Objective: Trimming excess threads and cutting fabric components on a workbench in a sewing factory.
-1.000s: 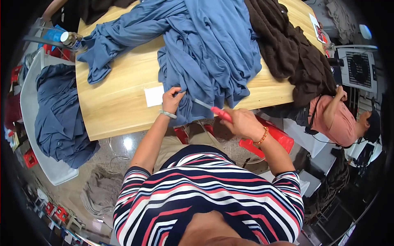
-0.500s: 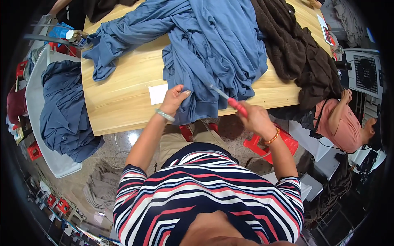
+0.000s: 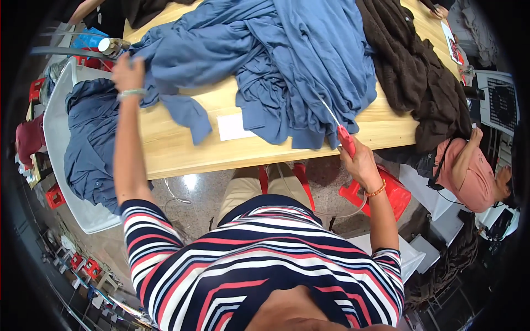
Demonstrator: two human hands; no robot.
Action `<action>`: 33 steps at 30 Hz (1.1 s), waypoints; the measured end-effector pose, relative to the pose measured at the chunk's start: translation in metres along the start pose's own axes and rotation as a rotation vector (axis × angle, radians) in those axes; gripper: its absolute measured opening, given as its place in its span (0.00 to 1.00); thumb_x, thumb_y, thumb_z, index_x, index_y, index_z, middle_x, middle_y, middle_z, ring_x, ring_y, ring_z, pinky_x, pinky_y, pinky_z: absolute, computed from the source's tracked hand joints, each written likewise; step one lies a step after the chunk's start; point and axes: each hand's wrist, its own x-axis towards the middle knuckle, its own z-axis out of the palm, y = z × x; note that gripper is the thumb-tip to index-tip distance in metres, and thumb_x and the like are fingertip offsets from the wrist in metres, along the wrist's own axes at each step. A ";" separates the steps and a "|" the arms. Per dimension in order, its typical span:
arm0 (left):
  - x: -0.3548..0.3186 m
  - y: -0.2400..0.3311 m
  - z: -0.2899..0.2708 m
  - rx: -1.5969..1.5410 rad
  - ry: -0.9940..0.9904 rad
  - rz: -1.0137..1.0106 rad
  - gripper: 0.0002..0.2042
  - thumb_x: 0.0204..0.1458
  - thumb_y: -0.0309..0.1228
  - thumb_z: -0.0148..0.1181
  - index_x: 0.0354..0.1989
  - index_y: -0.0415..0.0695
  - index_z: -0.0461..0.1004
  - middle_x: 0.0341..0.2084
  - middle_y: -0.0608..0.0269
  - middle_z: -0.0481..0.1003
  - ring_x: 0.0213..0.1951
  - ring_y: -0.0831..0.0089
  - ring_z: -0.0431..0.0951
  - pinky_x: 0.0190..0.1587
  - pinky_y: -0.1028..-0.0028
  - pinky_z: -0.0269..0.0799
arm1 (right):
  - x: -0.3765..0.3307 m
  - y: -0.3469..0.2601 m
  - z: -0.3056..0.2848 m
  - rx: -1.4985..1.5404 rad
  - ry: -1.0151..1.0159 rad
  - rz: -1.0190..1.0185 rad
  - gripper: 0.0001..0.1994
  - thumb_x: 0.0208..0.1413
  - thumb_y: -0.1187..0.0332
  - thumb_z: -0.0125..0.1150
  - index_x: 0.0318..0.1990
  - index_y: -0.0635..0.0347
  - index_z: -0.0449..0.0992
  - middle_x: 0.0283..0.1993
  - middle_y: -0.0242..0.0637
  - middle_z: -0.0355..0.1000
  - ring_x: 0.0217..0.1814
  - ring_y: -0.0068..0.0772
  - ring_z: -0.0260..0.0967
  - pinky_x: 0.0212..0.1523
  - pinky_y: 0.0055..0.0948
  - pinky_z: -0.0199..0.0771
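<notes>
My right hand is closed around the red handle of a thin metal-tipped tool, whose tip points up into the pile of blue garments on the wooden table. My left hand is stretched far to the left and rests on a sleeve of the blue garments at the table's left end, fingers curled on the cloth. A white paper slip lies on the wood just below the blue pile.
A dark brown knitted garment drapes over the table's right side. A white bin at the left holds dark blue clothes. A red stool stands under the table. A person in a pink top sits at the right.
My left hand has left the front edge of the blue pile and reached far left to the sleeve. My right hand with the tool has shifted right and slightly down.
</notes>
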 end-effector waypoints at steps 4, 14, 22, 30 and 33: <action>-0.099 0.172 -0.017 -0.519 -0.195 0.517 0.23 0.42 0.33 0.66 0.49 0.41 0.72 0.45 0.52 0.74 0.50 0.54 0.72 0.53 0.62 0.64 | -0.006 -0.007 0.016 -0.023 -0.015 0.053 0.11 0.54 0.68 0.56 0.44 0.60 0.72 0.26 0.46 0.72 0.31 0.50 0.73 0.36 0.40 0.70; -0.114 0.206 0.052 0.134 -0.566 0.319 0.15 0.51 0.37 0.55 0.47 0.50 0.74 0.41 0.61 0.72 0.45 0.62 0.70 0.47 0.59 0.65 | 0.067 -0.059 0.063 -0.039 -0.004 -0.080 0.12 0.54 0.66 0.56 0.45 0.56 0.70 0.30 0.55 0.72 0.35 0.61 0.69 0.34 0.50 0.67; -0.214 0.233 0.019 -0.372 -0.386 0.266 0.15 0.48 0.30 0.60 0.46 0.47 0.71 0.32 0.62 0.72 0.39 0.61 0.72 0.41 0.61 0.65 | 0.055 -0.047 0.056 -0.013 0.008 -0.005 0.11 0.55 0.66 0.56 0.44 0.57 0.69 0.28 0.54 0.71 0.35 0.60 0.70 0.35 0.49 0.67; -0.208 0.218 -0.022 -0.495 -0.705 0.507 0.12 0.46 0.29 0.63 0.40 0.46 0.71 0.30 0.58 0.72 0.34 0.59 0.74 0.38 0.64 0.65 | 0.042 -0.062 0.059 -0.118 -0.092 -0.052 0.12 0.54 0.68 0.54 0.46 0.56 0.69 0.31 0.54 0.73 0.36 0.58 0.72 0.37 0.50 0.70; -0.168 0.245 -0.028 -0.561 -0.338 0.475 0.14 0.46 0.29 0.63 0.42 0.46 0.72 0.31 0.58 0.73 0.36 0.61 0.74 0.40 0.65 0.64 | 0.043 -0.062 0.058 -0.129 -0.095 -0.044 0.12 0.54 0.68 0.54 0.46 0.56 0.69 0.31 0.54 0.73 0.36 0.57 0.72 0.37 0.50 0.70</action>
